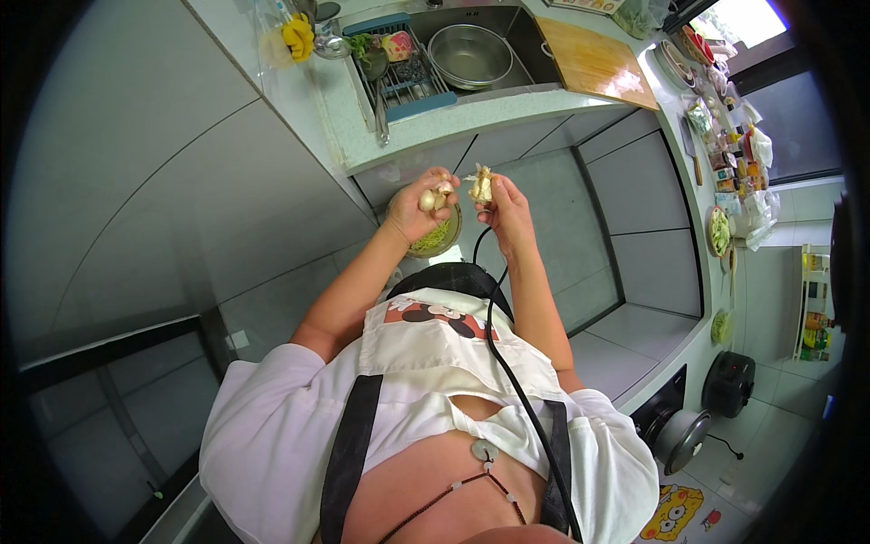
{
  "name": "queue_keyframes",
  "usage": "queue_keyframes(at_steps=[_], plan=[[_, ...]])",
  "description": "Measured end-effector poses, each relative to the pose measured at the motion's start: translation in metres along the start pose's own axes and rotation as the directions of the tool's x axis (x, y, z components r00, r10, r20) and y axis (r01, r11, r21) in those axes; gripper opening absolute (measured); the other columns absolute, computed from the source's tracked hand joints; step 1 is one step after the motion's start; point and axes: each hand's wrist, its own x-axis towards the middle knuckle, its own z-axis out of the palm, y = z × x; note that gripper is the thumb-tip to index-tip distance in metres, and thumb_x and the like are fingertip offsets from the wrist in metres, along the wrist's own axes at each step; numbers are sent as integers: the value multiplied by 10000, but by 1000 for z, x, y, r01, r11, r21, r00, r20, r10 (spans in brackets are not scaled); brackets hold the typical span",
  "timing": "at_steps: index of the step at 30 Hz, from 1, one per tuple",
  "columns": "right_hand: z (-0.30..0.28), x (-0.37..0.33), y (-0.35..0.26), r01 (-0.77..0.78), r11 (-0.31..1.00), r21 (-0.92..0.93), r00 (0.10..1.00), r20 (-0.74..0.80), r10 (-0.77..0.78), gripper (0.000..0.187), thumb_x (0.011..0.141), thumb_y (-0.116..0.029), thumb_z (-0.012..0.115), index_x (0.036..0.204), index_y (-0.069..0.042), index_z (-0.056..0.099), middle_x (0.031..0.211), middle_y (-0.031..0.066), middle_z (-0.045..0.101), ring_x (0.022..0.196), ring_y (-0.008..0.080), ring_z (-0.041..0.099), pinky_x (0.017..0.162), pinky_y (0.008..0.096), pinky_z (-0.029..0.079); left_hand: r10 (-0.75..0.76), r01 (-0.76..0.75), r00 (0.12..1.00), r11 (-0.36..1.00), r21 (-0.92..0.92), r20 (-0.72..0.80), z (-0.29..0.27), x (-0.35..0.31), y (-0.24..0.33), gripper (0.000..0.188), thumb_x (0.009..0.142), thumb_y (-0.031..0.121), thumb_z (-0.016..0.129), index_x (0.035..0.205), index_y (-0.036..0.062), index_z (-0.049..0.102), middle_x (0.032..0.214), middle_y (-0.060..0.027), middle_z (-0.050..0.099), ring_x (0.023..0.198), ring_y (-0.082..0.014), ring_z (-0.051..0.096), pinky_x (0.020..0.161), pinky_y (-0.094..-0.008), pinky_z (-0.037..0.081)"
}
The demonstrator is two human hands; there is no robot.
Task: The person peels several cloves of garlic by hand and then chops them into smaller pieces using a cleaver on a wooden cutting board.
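One pale counter [340, 127] runs across the far side, past both hands. White apron [399, 349] on the near side, hands out in front of it. Bowl [458, 228] with green shreds [431, 239] sits low, below and partly hidden by the left hand [421, 204]; right hand [509, 218] is off to the bowl's right. Left is curled, palm side up, fingers closed around loose garlic cloves [433, 198]. Right is pinching a garlic bulb [480, 186] between thumb and fingers, gripped from its right side. Key relation, my read: bulb to left hand. Bulb lies just right of the left fingertips, narrow gap, looks like no contact. Its long axis points roughly away from the apron toward the counter, papery tip at the far end, leaning slightly left. Right hand has the bulb, left is the nearer free-side hand. Cloves sit inside the left grip, thumb side, facing the bulb. Smallest bit: pale lump under the right fingers, can't tell if it's a loose clove or part of the bulb
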Motion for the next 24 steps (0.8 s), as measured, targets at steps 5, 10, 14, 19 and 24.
queue_keyframes(at_steps=[5,10,14,19,24], plan=[[-1,-1,0,2,1000,21,1000,14,-2,255,917,-257,459,1053,-68,561,805,-3,589,626,71,538,488,182,438,1,0,998,1000,-14,60,3,-1,0,129,826,146,513,936,78,510,935,-93,515,707,-171,501,450,-212,365],[0,-3,-3,-10,1000,27,1000,15,9,268,922,-278,455,1053,-56,532,787,11,573,612,83,534,487,197,432,5,-5,997,1000,-4,74,6,-3,1,137,820,163,512,920,69,512,938,-92,508,713,-169,495,451,-209,360],[-3,-1,1,-6,999,41,1000,19,5,263,921,-265,454,1058,-59,542,806,9,585,625,77,546,486,189,447,3,-7,997,999,40,76,5,-2,2,134,819,183,520,900,76,517,940,-87,506,723,-166,493,454,-207,357],[0,-5,-3,-7,998,60,999,41,5,272,919,-275,457,1073,-63,530,843,20,596,672,96,579,519,202,490,2,0,995,1000,14,-99,2,-2,-2,160,848,248,557,891,98,519,900,-49,520,716,-150,503,457,-203,357],[2,-6,-3,-7,998,55,998,58,4,280,921,-278,455,1101,-70,503,880,31,596,712,115,595,543,214,505,49,4,975,972,236,-218,12,-2,-8,95,861,173,559,915,98,537,836,-8,531,654,-101,506,458,-189,360]])
